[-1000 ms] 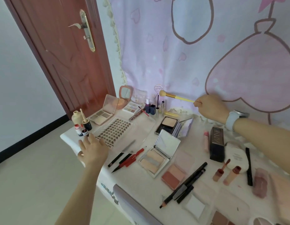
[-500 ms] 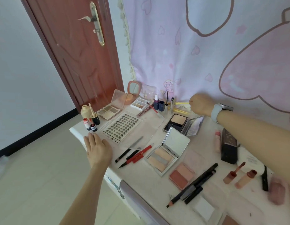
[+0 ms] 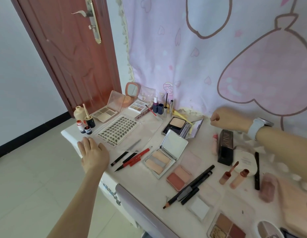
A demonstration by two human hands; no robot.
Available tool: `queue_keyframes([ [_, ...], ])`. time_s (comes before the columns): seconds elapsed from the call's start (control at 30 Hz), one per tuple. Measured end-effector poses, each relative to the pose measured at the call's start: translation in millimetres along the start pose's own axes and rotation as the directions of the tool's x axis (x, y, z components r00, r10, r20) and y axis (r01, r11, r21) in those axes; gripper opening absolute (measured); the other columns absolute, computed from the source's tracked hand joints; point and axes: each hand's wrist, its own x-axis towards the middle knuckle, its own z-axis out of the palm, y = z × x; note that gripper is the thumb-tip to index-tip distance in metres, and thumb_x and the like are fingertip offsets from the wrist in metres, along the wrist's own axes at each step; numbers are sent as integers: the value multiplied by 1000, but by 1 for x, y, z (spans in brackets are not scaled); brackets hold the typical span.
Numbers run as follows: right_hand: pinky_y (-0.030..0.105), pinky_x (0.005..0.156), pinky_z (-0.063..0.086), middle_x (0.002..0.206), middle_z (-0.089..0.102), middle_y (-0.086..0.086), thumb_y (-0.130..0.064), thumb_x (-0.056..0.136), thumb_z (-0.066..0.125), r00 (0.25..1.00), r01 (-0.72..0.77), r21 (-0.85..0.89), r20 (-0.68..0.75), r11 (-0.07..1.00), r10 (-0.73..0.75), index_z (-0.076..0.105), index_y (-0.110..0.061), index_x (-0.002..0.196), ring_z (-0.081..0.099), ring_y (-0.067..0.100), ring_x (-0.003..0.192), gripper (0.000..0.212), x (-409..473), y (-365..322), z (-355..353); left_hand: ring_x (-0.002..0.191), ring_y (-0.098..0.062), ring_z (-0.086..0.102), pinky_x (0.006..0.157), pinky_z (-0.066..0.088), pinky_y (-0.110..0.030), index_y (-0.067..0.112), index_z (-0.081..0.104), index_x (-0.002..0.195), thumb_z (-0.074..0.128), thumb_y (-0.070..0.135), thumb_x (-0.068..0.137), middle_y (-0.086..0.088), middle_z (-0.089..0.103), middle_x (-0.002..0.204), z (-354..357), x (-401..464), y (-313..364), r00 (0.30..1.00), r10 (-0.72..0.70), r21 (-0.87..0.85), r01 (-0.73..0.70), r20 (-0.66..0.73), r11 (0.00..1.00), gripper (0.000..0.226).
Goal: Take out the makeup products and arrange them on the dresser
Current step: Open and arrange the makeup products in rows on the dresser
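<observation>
Hands first: left hand (image 3: 94,152) flat, fingers straight, on the tabletop (image 3: 146,191) edge at lower left; right hand (image 3: 224,119) curled, apparently empty, right of centre. Yellow brush (image 3: 181,115) lying just left of it, behind the open powder compact (image 3: 176,125). Best to withdraw gently, clear of the upright bottles (image 3: 158,107).

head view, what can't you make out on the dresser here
- Right hand: fingers curled away from the camera; whether it holds anything is hidden.
- Yellow brush: mostly hidden behind the black compact.
- Round case: cut off by the bottom edge.
- Pink tube: blurred, kind unclear.
- Black box: lettering too distorted to read.
</observation>
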Motion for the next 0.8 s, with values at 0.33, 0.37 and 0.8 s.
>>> queue_keyframes([
  [0.33,33,104,27,139,43,-2,-59,80,55,948,67,-11,311,998,-61,26,-29,144,33,19,130,76,-38,6,17,142,-30,10,113,11,-49,2,36,137,45,14,94,-15,24,151,-9,-95,33,954,264,-69,-275,-142,959,46],
  [0.37,35,106,25,141,40,-2,-61,79,56,945,72,-32,321,997,-59,24,-30,144,29,21,133,79,-40,6,18,142,-30,12,113,11,-49,2,38,136,47,12,93,-16,26,150,-7,-110,35,944,300,-67,-311,-136,948,46],
  [0.8,28,95,36,121,56,-10,-54,79,60,970,68,-15,233,998,-63,29,-26,142,41,14,124,75,-43,-1,29,141,-34,14,112,12,-52,-2,37,137,53,14,88,-20,27,149,20,-169,30,918,396,40,-395,-21,918,54],
])
